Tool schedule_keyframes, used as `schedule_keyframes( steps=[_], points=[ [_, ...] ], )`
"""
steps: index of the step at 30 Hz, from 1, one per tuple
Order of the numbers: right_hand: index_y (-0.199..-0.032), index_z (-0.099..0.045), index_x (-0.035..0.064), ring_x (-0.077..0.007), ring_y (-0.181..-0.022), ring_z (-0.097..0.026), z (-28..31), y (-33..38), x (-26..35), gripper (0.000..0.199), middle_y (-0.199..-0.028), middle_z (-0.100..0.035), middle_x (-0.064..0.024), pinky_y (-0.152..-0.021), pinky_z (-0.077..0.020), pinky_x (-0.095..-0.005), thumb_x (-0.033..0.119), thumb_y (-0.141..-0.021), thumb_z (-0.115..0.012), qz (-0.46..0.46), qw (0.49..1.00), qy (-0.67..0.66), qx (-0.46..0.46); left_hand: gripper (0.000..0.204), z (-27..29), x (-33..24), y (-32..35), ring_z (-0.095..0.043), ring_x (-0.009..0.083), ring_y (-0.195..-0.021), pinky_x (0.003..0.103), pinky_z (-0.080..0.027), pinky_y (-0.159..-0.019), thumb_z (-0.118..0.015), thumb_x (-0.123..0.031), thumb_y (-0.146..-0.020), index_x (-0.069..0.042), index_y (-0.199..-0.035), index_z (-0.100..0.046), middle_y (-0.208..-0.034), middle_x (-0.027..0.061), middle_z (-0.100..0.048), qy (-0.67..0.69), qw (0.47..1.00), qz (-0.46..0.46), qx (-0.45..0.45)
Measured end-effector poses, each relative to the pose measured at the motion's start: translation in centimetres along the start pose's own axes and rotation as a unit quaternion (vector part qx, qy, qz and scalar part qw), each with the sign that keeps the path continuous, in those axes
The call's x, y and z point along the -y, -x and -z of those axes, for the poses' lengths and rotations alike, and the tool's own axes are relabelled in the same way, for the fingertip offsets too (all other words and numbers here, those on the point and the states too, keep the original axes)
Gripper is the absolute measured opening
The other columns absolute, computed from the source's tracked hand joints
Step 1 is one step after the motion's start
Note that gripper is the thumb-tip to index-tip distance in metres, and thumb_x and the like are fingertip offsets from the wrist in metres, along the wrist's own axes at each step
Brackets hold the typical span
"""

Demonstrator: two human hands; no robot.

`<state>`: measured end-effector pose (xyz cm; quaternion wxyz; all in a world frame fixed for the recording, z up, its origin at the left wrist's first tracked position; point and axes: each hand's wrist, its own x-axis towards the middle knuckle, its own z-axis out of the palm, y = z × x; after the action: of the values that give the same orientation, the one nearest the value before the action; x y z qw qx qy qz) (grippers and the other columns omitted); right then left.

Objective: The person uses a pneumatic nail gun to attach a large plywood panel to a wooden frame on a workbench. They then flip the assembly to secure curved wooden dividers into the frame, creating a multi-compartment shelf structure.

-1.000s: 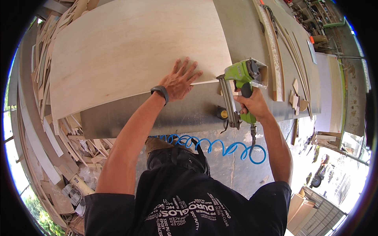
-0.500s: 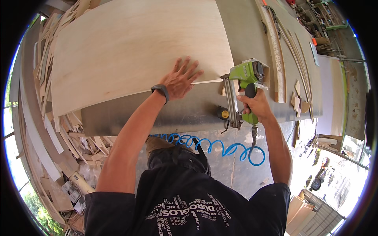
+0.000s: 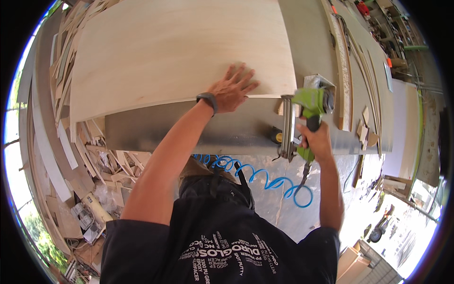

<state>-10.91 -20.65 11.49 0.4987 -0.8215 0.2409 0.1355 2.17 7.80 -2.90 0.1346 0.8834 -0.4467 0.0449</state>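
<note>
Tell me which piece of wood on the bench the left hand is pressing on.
The left hand lies flat on the big pale plywood sheet, near its front edge. The narrow strips on the right lie untouched.

No packages, labels, signs or screens — none.

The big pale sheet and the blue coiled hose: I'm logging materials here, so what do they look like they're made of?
The sheet under the left hand looks like thin plywood or veneer, unfinished: pale, matte, with faint lengthwise grain. The coiled hose running from the green nail gun in the right hand looks like glossy blue plastic, probably polyurethane; the springy coil suggests it.
</note>
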Motion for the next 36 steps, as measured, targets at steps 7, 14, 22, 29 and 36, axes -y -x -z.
schedule_keyframes(
  steps=[7,14,22,29,36],
  points=[
    [-0.121,-0.065,-0.0068,-0.01,-0.045,-0.052,-5.5,8.8,-4.6,0.037,-0.061,-0.056,-0.0015,-0.05,-0.0515,-0.0299,0.015,-0.093,-0.076,-0.06,0.993,-0.08,-0.059,0.054,0.0,0.2,0.1,-0.027,0.0387,-0.156,0.06,-0.02,-0.127,-0.056,-0.028,-0.103,-0.01,-0.154,-0.048,-0.164,0.0158,-0.038,0.008,1.0,-0.007,-0.017],
    [-0.121,-0.066,-0.0046,-0.0103,-0.046,-0.051,-14.9,15.2,-4.1,0.036,-0.062,-0.055,-0.0017,-0.051,-0.0509,-0.0298,0.018,-0.094,-0.076,-0.089,0.986,-0.123,-0.076,0.052,2.6,6.3,10.6,-0.029,0.0308,-0.156,0.053,-0.021,-0.128,-0.055,-0.024,-0.103,-0.007,-0.152,-0.049,-0.163,0.0149,-0.04,0.002,1.0,0.016,0.006],
    [-0.12,-0.067,-0.0049,-0.0108,-0.045,-0.049,-25.7,17.3,0.6,0.036,-0.06,-0.054,-0.0016,-0.051,-0.0491,-0.0298,0.02,-0.094,-0.076,-0.05,0.984,-0.15,-0.075,0.087,12.3,21.5,40.9,-0.029,0.0341,-0.156,0.059,-0.019,-0.126,-0.075,-0.059,-0.085,-0.012,-0.154,-0.05,-0.164,0.02,-0.039,-0.064,0.959,0.253,-0.111],
    [-0.114,-0.067,-0.0044,-0.0109,-0.045,-0.049,-31.7,16.9,6.2,0.035,-0.06,-0.055,-0.0019,-0.051,-0.0478,-0.0301,0.021,-0.093,-0.078,0.003,0.995,-0.096,-0.012,0.093,14.2,24.0,51.7,-0.05,0.0331,-0.142,0.048,-0.041,-0.117,-0.091,-0.033,-0.077,-0.001,-0.153,-0.048,-0.154,0.0214,-0.052,0.154,0.793,0.443,-0.388],
    [-0.103,-0.064,-0.0012,-0.0094,-0.046,-0.049,-34.2,16.6,9.7,0.026,-0.061,-0.055,-0.0013,-0.05,-0.0472,-0.029,0.019,-0.093,-0.078,0.034,0.997,-0.069,0.028,0.069,10.9,26.7,54.5,-0.066,0.0199,-0.119,0.033,-0.056,-0.102,-0.086,0.006,-0.079,0.003,-0.142,-0.059,-0.132,0.0112,-0.068,0.463,0.639,0.353,-0.503]
  ],
)
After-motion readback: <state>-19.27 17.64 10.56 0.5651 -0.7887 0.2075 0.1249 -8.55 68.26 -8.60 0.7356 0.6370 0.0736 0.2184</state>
